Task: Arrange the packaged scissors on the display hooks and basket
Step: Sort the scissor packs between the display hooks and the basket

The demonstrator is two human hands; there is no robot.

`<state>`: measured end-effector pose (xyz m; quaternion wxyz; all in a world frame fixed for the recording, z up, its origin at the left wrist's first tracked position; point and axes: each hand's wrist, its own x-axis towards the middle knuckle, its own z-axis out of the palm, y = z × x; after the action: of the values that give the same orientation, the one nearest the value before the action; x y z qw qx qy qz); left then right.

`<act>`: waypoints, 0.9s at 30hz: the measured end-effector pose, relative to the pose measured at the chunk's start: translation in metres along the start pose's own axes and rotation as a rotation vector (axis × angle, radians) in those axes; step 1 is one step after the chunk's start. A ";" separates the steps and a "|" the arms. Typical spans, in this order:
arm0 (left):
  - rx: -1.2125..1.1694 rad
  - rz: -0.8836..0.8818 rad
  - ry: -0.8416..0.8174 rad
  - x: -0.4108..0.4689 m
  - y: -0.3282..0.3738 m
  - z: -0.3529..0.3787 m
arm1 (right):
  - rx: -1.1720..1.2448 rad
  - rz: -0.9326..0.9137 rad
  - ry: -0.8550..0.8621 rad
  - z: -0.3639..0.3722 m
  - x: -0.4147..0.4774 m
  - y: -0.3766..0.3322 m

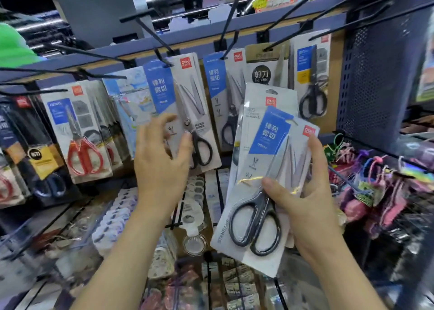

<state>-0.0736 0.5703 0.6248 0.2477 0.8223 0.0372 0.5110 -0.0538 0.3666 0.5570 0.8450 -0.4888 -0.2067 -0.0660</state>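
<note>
My right hand (307, 206) grips a fanned stack of packaged scissors (260, 168) with black handles, thumb on the front and fingers behind the right edge. The front pack has a blue label. My left hand (162, 166) reaches up with relaxed fingers and touches the lower part of a hanging blue-label scissors pack (187, 102). That pack hangs on a black display hook (152, 32). More scissors packs (223, 93) hang on the hooks to its right, and red-handled scissors packs (79, 133) hang to its left. A dark perforated basket (380, 79) is mounted at the upper right.
Several bare black hooks (291, 6) jut toward me above the packs. Tape rolls (117, 218) and small goods fill the shelf below. Colourful keychains (375, 180) hang at the right. A green object (11, 46) shows at the far left.
</note>
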 end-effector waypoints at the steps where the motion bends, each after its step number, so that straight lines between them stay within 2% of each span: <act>1: -0.137 -0.008 -0.124 -0.012 0.013 -0.001 | 0.043 0.001 0.000 0.001 0.000 0.000; 3: -0.285 -0.062 -0.430 -0.035 0.036 -0.001 | 0.094 -0.014 0.008 0.003 0.002 0.002; 5: -0.320 -0.118 -0.523 -0.053 0.044 0.004 | 0.093 0.008 0.037 0.004 0.001 0.003; 10: -0.516 -0.334 -0.388 -0.065 0.043 0.012 | 0.168 0.107 0.136 0.004 -0.001 0.000; 13: -0.529 -0.374 -0.348 -0.066 0.038 0.015 | 0.238 0.220 0.150 0.001 -0.002 -0.001; 17: -0.503 -0.367 -0.380 -0.066 0.045 0.014 | 0.306 0.338 0.109 -0.004 -0.004 0.001; 20: -0.523 -0.433 -0.328 -0.064 0.041 0.016 | 0.133 0.299 0.096 -0.009 -0.005 0.002; 22: -0.533 -0.469 -0.265 -0.064 0.039 0.018 | 0.114 0.278 0.070 -0.011 -0.006 -0.001; 27: -0.541 -0.497 -0.163 -0.075 0.045 0.026 | -0.046 0.176 -0.079 -0.008 -0.006 -0.004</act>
<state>-0.0957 0.4978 0.5743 0.5746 0.7310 0.0794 0.3595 -0.0585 0.3565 0.5543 0.8273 -0.5264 -0.1946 0.0229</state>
